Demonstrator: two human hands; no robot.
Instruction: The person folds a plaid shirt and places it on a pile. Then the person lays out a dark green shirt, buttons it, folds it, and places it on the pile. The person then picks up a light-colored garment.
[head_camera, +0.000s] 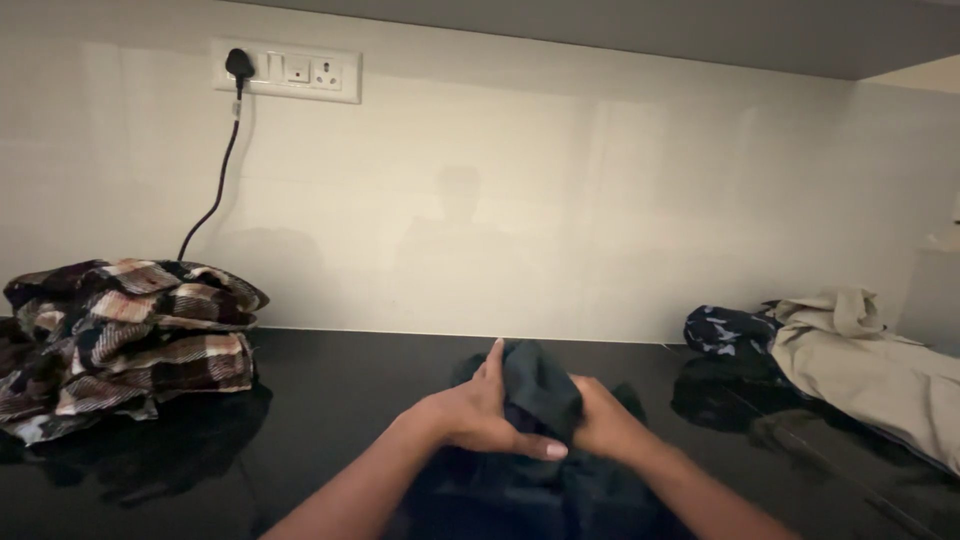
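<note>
Our left hand pinches a dark garment, thumb laid across its front, fingers wrapped behind. Our right hand grips the same bunched cloth from the other side, fingers closed into it. The garment sits between both hands, touching each, at the middle of the dark glossy counter; its bulk trails back toward us. Neither hand is nearer. We count one dark garment, one plaid pile far left, and, far right, one beige garment beside one patterned navy cloth.
</note>
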